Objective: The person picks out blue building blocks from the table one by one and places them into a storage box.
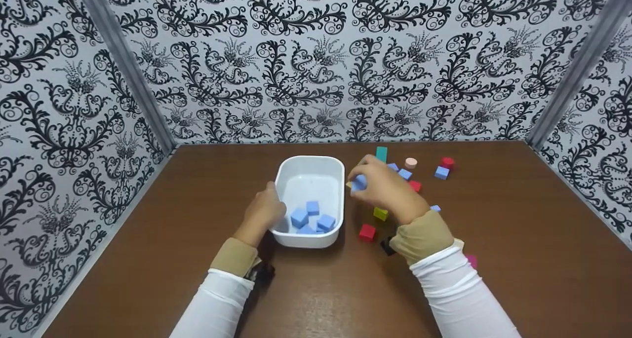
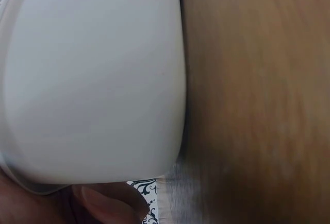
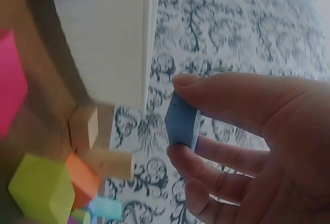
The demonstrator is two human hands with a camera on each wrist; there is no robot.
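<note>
A white plastic tub (image 1: 310, 177) stands on the brown table with several blue blocks (image 1: 299, 217) inside it. My left hand (image 1: 264, 208) grips the tub's left rim; in the left wrist view its fingers (image 2: 111, 203) curl at the edge of the tub wall (image 2: 98, 80). To the right of the tub, my right hand (image 1: 377, 182) pinches a blue block (image 3: 182, 120) between thumb and fingertips, off the table. In the head view this held block (image 1: 359, 182) is beside the tub's right rim.
Loose blocks lie right of the tub: red (image 1: 367, 232), yellow-green (image 1: 380, 213), teal (image 1: 381, 154) and blue (image 1: 442, 172) ones. A pale round piece (image 1: 411, 163) sits near the back. Black-patterned walls (image 1: 316, 61) border the table (image 1: 207, 180).
</note>
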